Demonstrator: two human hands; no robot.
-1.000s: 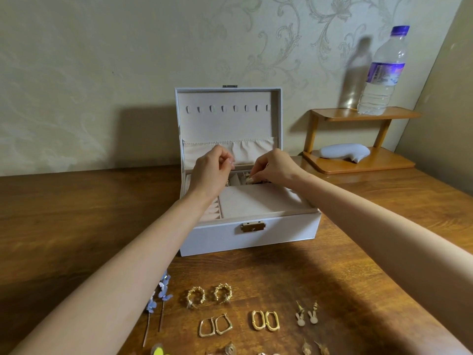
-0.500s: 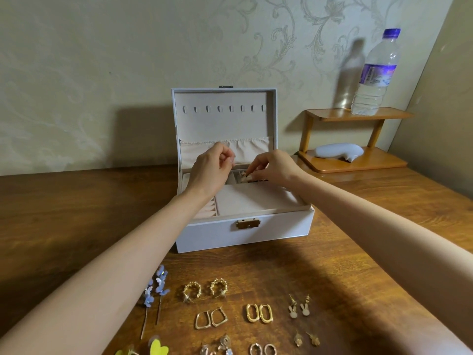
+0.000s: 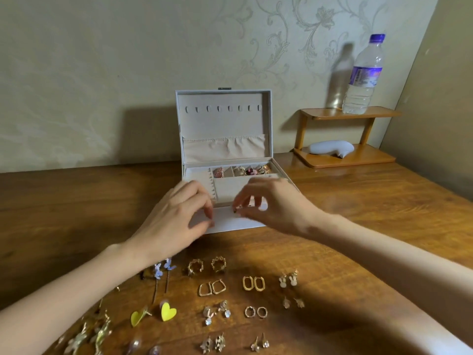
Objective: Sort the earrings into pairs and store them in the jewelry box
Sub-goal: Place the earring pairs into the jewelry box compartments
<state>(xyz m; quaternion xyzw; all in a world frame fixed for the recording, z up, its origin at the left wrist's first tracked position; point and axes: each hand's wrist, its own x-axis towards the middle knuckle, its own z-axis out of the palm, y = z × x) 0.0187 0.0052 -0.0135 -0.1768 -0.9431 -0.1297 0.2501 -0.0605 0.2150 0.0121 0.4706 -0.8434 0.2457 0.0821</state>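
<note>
The white jewelry box [image 3: 223,124] stands open on the wooden table, its lid upright. Several earrings [image 3: 257,170] lie in its back compartments. My left hand [image 3: 178,219] hovers over the box's front left corner and my right hand [image 3: 275,204] over its front right, fingers loosely curled. Neither visibly holds anything. Pairs lie in rows in front of the box: knobbly gold hoops [image 3: 206,266], square gold hoops [image 3: 212,288], oval gold hoops [image 3: 253,283], bunny studs [image 3: 288,280], yellow hearts [image 3: 153,315], blue flower drops [image 3: 162,270], crystal drops [image 3: 215,313] and small hoops [image 3: 256,312].
A small wooden shelf [image 3: 353,112] stands at the back right against the wall, with a water bottle [image 3: 364,75] on top and a white object [image 3: 330,147] below. More gold earrings [image 3: 87,336] lie at the near left edge.
Both hands have drawn back from the box's rear compartments to its front edge. The rear compartments with earrings are now uncovered. The view has tilted down, showing more rows of earrings.
</note>
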